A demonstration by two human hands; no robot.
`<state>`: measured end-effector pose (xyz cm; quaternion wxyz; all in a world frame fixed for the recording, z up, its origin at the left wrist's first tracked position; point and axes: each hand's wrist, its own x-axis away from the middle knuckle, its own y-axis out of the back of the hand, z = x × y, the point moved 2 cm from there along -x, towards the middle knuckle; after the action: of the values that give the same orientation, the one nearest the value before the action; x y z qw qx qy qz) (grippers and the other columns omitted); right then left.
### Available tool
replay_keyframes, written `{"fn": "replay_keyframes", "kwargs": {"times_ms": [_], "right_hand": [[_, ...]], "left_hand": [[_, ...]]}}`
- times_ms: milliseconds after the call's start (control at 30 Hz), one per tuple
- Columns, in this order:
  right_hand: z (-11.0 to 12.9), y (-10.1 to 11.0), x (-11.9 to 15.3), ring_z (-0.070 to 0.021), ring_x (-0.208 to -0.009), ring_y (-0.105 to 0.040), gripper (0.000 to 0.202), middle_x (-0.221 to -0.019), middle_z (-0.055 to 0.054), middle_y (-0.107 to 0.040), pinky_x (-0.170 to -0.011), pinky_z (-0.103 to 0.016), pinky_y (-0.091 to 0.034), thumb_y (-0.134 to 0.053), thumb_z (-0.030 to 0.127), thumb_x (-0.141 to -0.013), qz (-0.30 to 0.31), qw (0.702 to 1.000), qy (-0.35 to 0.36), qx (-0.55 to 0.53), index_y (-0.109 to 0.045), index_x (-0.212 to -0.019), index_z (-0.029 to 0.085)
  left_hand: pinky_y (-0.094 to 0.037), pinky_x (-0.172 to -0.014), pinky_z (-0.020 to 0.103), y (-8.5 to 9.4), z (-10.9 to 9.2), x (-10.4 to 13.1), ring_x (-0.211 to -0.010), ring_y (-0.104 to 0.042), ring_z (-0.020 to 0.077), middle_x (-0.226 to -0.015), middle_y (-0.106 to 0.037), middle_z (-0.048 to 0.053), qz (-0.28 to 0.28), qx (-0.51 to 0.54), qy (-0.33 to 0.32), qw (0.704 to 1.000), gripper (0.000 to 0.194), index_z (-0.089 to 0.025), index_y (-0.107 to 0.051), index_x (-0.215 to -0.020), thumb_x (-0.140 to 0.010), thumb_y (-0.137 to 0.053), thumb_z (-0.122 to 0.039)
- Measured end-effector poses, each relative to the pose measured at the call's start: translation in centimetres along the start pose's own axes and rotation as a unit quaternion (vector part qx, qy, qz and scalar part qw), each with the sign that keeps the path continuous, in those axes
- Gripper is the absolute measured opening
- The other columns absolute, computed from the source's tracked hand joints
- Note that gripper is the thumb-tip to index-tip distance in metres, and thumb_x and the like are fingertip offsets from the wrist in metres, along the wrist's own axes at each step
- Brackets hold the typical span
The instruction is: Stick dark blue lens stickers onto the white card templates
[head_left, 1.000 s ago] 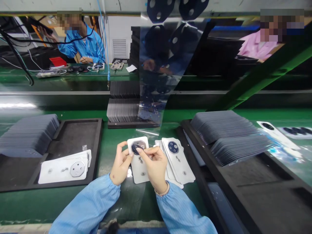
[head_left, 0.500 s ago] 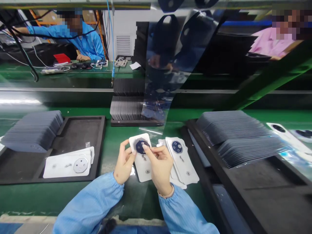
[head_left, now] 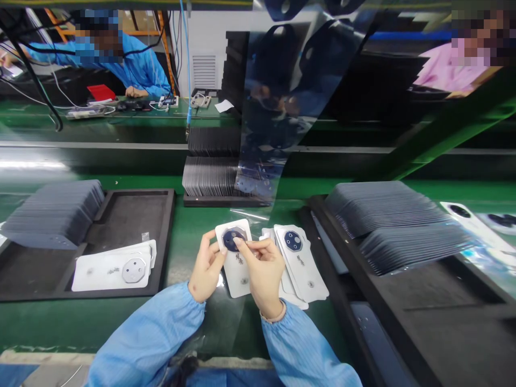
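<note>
A white phone-shaped panel is held upright-tilted in the middle, its top end pinched by my left hand between thumb and fingers. Over the panel's octagonal ring lies a dark blue film piece. My right hand has thumb and index finger closed on the edge of this dark piece. Just right of my right hand, a pile of white panels lies on the green table, the top one with a dark blue octagon. More white panels rest in the left black tray.
Grey sheets stand in rows at the left, and others fill the right tray. A clear strip with dark pieces hangs behind my hands, beside a rack of sheets. Two people sit across.
The dark blue piece now lies more squarely over the panel's octagonal ring. Both hands keep nearly the same place. The person at the back left has leaned farther left.
</note>
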<state>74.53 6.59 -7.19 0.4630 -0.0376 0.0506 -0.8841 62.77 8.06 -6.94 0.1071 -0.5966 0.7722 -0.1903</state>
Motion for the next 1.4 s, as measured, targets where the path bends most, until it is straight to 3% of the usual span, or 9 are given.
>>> {"fn": "replay_keyframes", "kwargs": {"times_ms": [767,1400], "right_hand": [[-0.52,-0.07,-0.06,-0.0144,-0.065,-0.057,0.034,-0.07,-0.001,-0.065,-0.062,-0.028,-0.043,-0.086,0.038,-0.064,-0.004,0.999,0.004,-0.034,-0.06,-0.069,0.017],[-0.94,0.03,0.03,-0.0146,-0.064,-0.056,0.032,-0.07,0.0,-0.064,-0.06,-0.027,-0.042,-0.084,0.039,-0.067,0.003,1.0,0.018,0.0,-0.06,-0.069,0.018]], "left_hand": [[-0.057,-0.077,0.034,0.11,0.02,-0.05,-0.1,-0.069,0.0268,-0.108,-0.073,0.012,0.008,-0.007,-0.01,1.0,0.045,-0.021,-0.042,-0.119,-0.085,-0.067,-0.038],[-0.055,-0.075,0.031,0.26,0.24,-0.1,-0.1,-0.069,0.0252,-0.109,-0.073,0.011,0.01,-0.015,-0.007,1.0,0.045,-0.021,-0.043,-0.118,-0.085,-0.066,-0.039]]}}
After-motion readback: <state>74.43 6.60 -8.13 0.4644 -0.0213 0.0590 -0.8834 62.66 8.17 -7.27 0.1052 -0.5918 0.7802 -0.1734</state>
